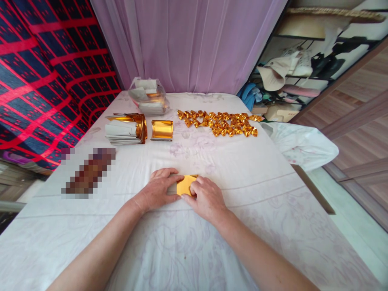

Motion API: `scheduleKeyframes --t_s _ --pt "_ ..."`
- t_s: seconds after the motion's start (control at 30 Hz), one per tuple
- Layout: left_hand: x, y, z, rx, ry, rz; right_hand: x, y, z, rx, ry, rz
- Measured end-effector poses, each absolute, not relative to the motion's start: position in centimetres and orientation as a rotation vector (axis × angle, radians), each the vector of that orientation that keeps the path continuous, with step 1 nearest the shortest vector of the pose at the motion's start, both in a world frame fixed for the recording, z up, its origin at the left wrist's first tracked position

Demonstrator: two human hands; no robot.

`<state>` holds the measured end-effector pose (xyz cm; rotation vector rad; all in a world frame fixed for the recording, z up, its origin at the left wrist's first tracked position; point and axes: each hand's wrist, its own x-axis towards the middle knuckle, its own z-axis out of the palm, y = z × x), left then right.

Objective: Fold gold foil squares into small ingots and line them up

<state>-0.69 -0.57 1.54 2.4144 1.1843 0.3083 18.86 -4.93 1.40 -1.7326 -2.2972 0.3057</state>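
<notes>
A small sheet of shiny gold foil paper (184, 186) lies on the cloth-covered table in front of me, partly folded, with a greyish strip showing at its left side. My left hand (159, 188) grips its left end, thumb at the near edge and fingers at the far edge. On the right end, my right hand (209, 198) has curled fingers pressed on the paper, its thumb along the near edge. The fingers hide part of the fold. Farther off are a curved gold foil sheet stack (162, 130) and several folded gold foil pieces (230, 121) in rows.
A thick fanned stack of foil paper (124, 131) stands at the left back, before a clear plastic bag (149, 97) of more sheets. A blurred-out item (91, 171) lies at left. Beyond the table are a purple curtain (188, 44), cluttered shelves (291, 72) and a white bag (303, 145).
</notes>
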Motion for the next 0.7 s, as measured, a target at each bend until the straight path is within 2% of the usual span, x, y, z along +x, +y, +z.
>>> scheduleKeyframes --t_s 0.27,0.7 --pt "-0.9 -0.4 1.5 2.41 1.172 0.275 19.6 -4.9 1.2 -1.697 -2.277 0.311" --pt "-0.8 -0.5 1.7 2.375 1.183 0.271 22.7 -5.5 2.0 -1.876 -2.153 0.474"
